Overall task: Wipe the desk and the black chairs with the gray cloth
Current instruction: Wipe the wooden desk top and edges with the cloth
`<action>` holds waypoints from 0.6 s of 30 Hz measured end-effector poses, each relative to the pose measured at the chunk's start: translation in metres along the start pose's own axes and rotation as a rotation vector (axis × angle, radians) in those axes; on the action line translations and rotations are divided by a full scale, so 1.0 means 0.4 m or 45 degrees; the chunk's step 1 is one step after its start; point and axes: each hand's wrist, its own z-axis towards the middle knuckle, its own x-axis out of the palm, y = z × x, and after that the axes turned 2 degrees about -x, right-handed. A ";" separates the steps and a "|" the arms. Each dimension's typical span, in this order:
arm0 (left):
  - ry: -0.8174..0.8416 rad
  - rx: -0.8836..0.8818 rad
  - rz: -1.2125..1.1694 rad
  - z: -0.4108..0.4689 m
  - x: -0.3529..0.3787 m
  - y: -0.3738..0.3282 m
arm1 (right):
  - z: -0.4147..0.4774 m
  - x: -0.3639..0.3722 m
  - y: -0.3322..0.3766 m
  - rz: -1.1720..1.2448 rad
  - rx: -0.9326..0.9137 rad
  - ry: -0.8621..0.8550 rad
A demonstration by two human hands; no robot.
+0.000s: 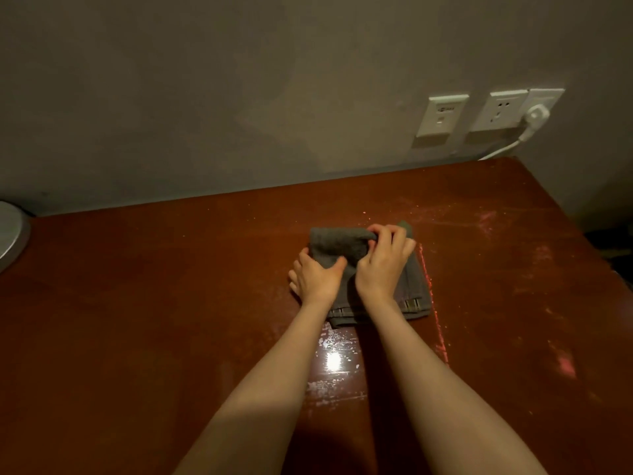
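The gray cloth (335, 246) lies folded on the reddish-brown desk (154, 303), a little right of the middle. My left hand (317, 279) grips the cloth's left edge, thumb on top and fingers under the side. My right hand (385, 262) pinches a folded-over flap at the cloth's far edge, fingers curled round it. Both forearms reach in from the bottom of the view. The desk's right part carries pale dusty streaks. No black chair is in view.
A gray wall stands behind the desk, with white sockets (442, 116) at the upper right and a white plug and cable (529, 126) running down to the desk's back corner. A round gray object (10, 234) sits at the left edge. The desk's right edge drops into darkness.
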 end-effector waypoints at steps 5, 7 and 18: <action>0.138 0.007 -0.387 0.041 -0.062 0.030 | -0.004 0.002 0.064 -0.010 -0.121 -0.067; 0.178 0.045 -0.613 0.034 -0.113 0.042 | -0.004 0.015 0.100 -0.069 -0.112 -0.083; 0.197 0.054 -1.039 0.108 -0.460 0.172 | -0.094 0.183 0.407 0.016 -0.176 0.101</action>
